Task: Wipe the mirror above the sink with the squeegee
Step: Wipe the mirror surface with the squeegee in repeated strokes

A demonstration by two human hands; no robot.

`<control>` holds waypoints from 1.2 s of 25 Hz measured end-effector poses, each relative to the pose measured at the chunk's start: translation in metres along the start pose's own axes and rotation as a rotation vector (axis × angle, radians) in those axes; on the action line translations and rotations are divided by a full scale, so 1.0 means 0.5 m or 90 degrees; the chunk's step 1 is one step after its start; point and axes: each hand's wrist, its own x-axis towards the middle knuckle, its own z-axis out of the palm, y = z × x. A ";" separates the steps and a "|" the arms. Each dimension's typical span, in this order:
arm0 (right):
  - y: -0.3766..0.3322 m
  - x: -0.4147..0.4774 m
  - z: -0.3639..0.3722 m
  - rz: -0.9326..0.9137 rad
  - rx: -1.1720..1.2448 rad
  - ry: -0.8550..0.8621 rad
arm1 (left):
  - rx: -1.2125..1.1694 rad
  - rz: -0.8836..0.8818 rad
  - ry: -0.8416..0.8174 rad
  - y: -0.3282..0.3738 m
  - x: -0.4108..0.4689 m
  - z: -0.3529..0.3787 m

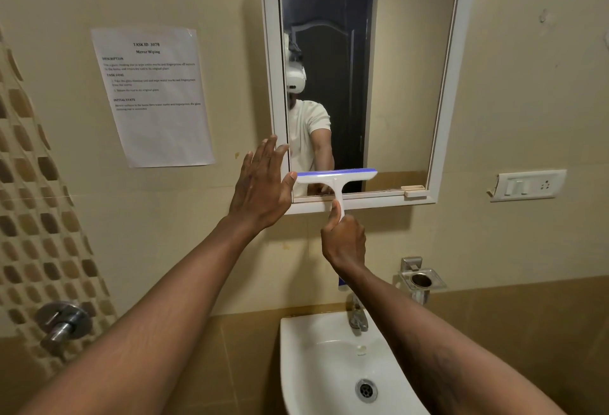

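Note:
A white-framed mirror (412,85) hangs on the beige wall above a white sink (296,348). My right hand (344,241) grips the handle of a white squeegee (336,177) with a blue blade. The blade lies level against the glass near the mirror's lower left corner. My left hand (262,184) is flat with fingers spread, on the wall and the mirror's left frame edge. Its thumb touches the left end of the squeegee head.
A printed task sheet (155,95) is taped to the wall left of the mirror. A chrome tap (357,315) stands behind the sink, with a metal holder (420,279) to its right. A switch plate (527,184) sits at right, a valve knob (62,324) at lower left.

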 end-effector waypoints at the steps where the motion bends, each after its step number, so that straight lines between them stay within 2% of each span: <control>1: 0.005 -0.004 0.002 0.012 -0.007 -0.003 | -0.001 0.001 -0.003 0.001 -0.003 0.003; 18: 0.027 -0.041 -0.003 0.071 -0.056 -0.017 | -0.028 -0.010 -0.069 0.015 -0.061 0.035; 30: 0.030 -0.057 -0.011 0.067 -0.072 -0.007 | -0.035 -0.020 -0.099 0.006 -0.098 0.068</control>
